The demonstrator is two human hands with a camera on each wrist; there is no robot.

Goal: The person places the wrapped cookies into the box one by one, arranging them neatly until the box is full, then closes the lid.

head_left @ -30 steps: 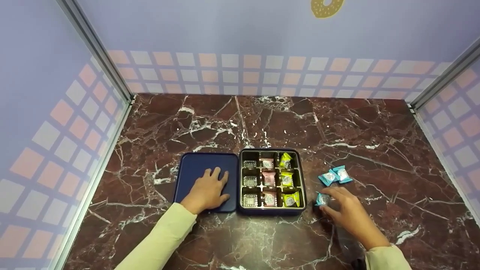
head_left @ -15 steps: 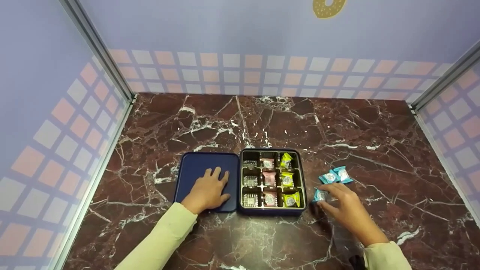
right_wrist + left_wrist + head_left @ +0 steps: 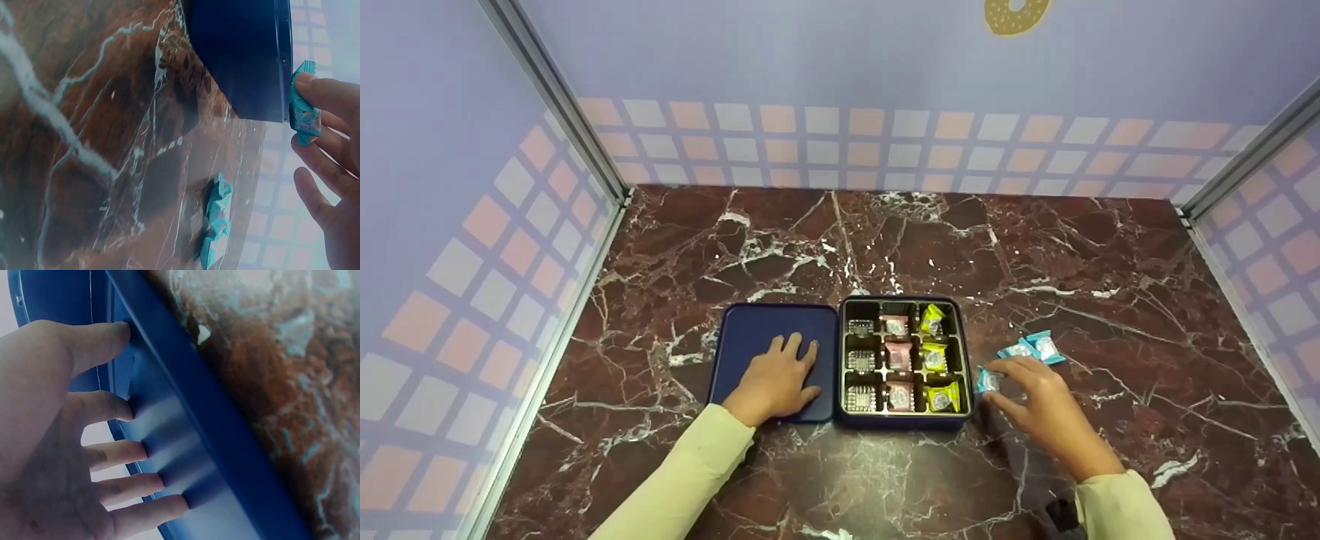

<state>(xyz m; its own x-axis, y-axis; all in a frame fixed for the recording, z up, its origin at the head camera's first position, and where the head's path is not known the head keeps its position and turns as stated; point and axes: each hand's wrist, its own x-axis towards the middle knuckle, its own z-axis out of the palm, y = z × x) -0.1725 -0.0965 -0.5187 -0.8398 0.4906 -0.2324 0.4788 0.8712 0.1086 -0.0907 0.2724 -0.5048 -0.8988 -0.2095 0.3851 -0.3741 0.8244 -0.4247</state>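
Note:
My left hand rests with spread fingers on the dark blue lid; in the left wrist view its fingertips touch the lid's surface. Between thumb and fingers, my right hand pinches a blue wrapped candy, held above the table just right of the box. The right wrist view shows this candy close to the box's dark blue side. In the divided box, pink candies fill the middle column and yellow-green candies the right one. Its left column holds no candy.
Two more blue candies lie close together on the marble table, behind the right hand. Tile-patterned panels stand at the back and both sides. The lid lies directly left of the box.
My right hand has moved left with the blue candy, from the table area nearer the other candies to close by the box's right side. The left hand has stayed on the lid.

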